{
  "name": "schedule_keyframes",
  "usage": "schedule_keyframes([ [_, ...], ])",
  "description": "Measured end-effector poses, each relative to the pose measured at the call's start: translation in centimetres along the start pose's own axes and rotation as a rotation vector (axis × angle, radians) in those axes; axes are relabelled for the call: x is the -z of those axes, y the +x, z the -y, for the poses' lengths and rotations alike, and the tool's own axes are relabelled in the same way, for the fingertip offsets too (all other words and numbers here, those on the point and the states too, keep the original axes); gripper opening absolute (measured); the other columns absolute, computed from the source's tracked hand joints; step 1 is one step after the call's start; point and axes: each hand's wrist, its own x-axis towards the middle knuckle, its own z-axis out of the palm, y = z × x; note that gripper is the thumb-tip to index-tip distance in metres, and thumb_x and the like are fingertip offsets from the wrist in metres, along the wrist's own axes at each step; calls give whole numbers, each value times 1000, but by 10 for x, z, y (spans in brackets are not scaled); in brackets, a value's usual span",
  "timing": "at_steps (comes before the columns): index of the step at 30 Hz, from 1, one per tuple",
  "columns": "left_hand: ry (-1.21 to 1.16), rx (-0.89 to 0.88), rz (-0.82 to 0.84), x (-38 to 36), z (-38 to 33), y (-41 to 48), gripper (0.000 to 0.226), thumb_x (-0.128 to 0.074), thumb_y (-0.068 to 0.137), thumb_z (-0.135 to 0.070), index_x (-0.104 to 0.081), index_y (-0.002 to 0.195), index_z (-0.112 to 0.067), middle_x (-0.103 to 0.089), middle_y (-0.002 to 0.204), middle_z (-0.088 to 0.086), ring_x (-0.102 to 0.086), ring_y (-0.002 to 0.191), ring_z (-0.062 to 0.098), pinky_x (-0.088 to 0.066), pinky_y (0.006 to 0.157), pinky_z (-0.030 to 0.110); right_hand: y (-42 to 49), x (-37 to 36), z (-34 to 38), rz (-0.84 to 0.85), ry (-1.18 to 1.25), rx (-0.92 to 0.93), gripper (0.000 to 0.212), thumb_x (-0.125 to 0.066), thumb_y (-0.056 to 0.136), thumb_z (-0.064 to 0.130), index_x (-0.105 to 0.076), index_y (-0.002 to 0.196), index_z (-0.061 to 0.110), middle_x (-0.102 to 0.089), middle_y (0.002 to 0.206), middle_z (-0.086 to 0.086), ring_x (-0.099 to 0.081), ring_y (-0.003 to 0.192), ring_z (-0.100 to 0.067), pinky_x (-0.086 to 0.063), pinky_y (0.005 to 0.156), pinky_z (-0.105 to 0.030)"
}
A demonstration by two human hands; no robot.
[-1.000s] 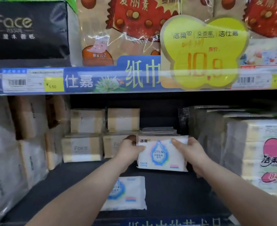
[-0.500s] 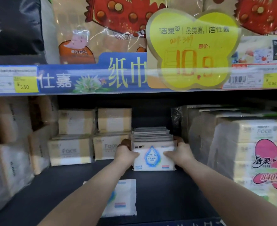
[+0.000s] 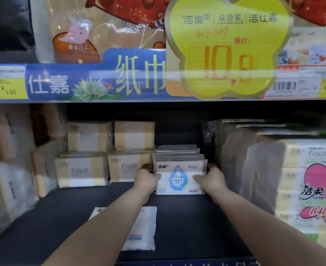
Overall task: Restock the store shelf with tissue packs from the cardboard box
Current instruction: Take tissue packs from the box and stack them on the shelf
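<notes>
Deep on the dark lower shelf [image 3: 187,217], both hands are at work on one white tissue pack [image 3: 179,178]. It stands upright on the shelf floor, blue droplet logo facing out, at the front of a row of like packs [image 3: 178,151] lined up right behind it and touching. The left hand [image 3: 147,178] clamps the pack's left edge, fingers wrapped behind and thumb across the front. The right hand [image 3: 208,178] mirrors it on the right edge, thumb lying on the front face. So each grip is closed on that same pack, with the pack pinched squarely between them.

Nearer the person than the left grip, partly under the left forearm, a second white pack [image 3: 143,231] lies flat on the shelf, well apart from the standing row. Left of the left grip sit beige Face packs [image 3: 81,170], stacked two high and two across, the nearest one just beside the knuckles. Right of the right grip stands a tall wrapped bundle [image 3: 310,181] with a pink butterfly label. Above both grips runs the blue shelf strip [image 3: 93,83], and a yellow price sign [image 3: 227,47] marked 10.9 hangs over it.
</notes>
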Motion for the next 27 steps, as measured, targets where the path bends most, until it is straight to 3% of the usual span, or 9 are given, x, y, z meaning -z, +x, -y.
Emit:
schedule_keyframes([
  [2, -27, 19, 16, 2, 0, 1, 14, -60, 84, -1, -58, 93, -11, -67, 103, 16, -65, 94, 32, -56, 85, 48, 1, -1, 0, 10, 40, -18, 48, -73, 78, 10, -52, 121, 4, -62, 119, -15, -63, 103, -30, -52, 84, -33],
  [5, -5, 11, 18, 14, 0, 1, 27, -64, 85, -6, -53, 110, -10, -60, 92, 7, -58, 82, 24, -54, 80, 37, -6, -1, 3, 20, 42, -25, 71, -75, 75, 17, -40, 136, 10, -47, 135, -15, -56, 115, -31, -48, 97, -40],
  [9, 104, -58, -4, 46, 0, -3, 36, -66, 86, -12, -53, 119, -8, -57, 107, 8, -51, 89, 20, -45, 81, 31, -31, 1, 17, -15, -86, 204, 94, -72, 78, 16, -12, 151, 19, -19, 150, -15, -28, 138, -32, -34, 110, -36],
  [12, 178, -99, -46, 77, 5, -10, 17, -66, 86, -12, -57, 100, -12, -59, 101, 7, -54, 92, 21, -44, 87, 30, -49, -1, 31, -6, -225, 440, 76, -67, 83, 17, -26, 147, 20, -20, 152, -10, -20, 143, -26, -31, 112, -34],
  [16, 392, -51, -57, 116, 14, -21, 15, -70, 83, -21, -59, 89, -13, -62, 98, 8, -57, 98, 26, -40, 79, 27, -75, -19, 50, 363, -328, 435, 35, -66, 86, 28, -61, 118, 17, -58, 120, 0, -55, 109, -16, -41, 94, -24],
  [19, 637, 66, 26, 137, 18, -30, 33, -72, 81, -35, -62, 98, -8, -62, 101, 8, -57, 96, 23, -44, 81, 28, -87, -38, 53, 555, -404, 381, 39, -67, 83, 40, -63, 114, 16, -61, 103, 4, -55, 93, -10, -44, 87, -23],
  [23, 727, 135, 143, 159, 29, -38, 72, -77, 51, -56, -68, 107, -12, -67, 109, 3, -62, 100, 18, -49, 94, 35, -95, -52, 53, 643, -661, 384, 60, -61, 83, 53, -56, 127, 13, -57, 124, -4, -54, 116, -19, -44, 95, -27],
  [25, 791, 147, 172, 163, 33, -43, 51, -74, 61, -56, -68, 86, -11, -66, 91, 0, -60, 87, 15, -49, 80, 28, -100, -57, 53, 678, -704, 365, 58, -61, 83, 54, -60, 122, 11, -56, 125, -6, -54, 116, -22, -46, 97, -31],
  [27, 837, 117, 165, 163, 33, -52, 36, -67, 81, -43, -56, 67, -12, -56, 76, 4, -52, 75, 18, -35, 63, 27, -102, -60, 52, 671, -673, 358, 50, -66, 80, 51, -60, 114, 14, -56, 119, -5, -56, 111, -21, -47, 93, -31],
])
